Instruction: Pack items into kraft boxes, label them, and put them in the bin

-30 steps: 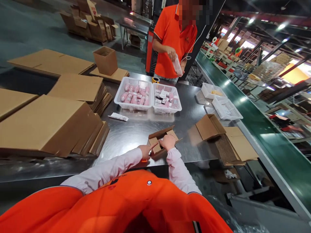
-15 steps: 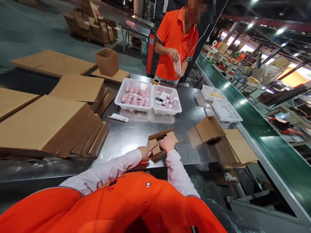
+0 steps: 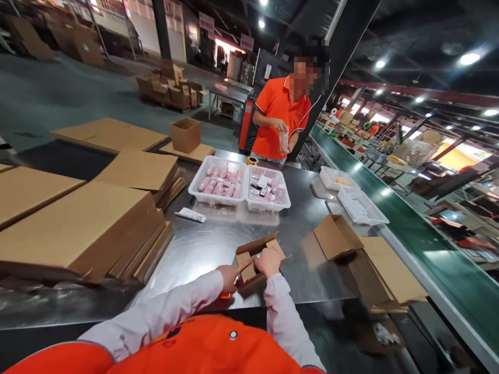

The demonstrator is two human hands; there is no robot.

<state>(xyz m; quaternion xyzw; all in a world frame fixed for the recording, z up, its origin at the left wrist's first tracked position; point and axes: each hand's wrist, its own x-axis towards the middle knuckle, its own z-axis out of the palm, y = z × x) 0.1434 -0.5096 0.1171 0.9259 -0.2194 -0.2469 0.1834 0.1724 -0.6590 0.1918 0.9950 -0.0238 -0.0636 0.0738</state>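
A small cardboard box (image 3: 255, 244) sits with its lid raised at the near edge of the metal table. My left hand (image 3: 229, 278) is at its left end, index finger stretched over the end flap, other fingers curled against the outside. My right hand (image 3: 268, 261) reaches into the box from the right, fingers bent downward. What those fingertips touch is hidden inside. A small orange object (image 3: 225, 296), partly covered, lies below my left hand. Beyond the box, two white baskets hold pink bottle-like items (image 3: 221, 182) and pink pieces with white-and-black labels (image 3: 265, 188).
Flat cardboard stacks (image 3: 74, 223) fill the left side. An open carton (image 3: 337, 236) rests by more flat cardboard (image 3: 392, 267) at right. A white packet (image 3: 191, 214) lies on the table (image 3: 187, 254). Across it, a co-worker (image 3: 278, 114) holds a pinkish packet. A green conveyor (image 3: 413, 218) runs along the right.
The camera view has tilted up, so the table and boxes appear lower. Both hands stay at the small box with almost the same pose.
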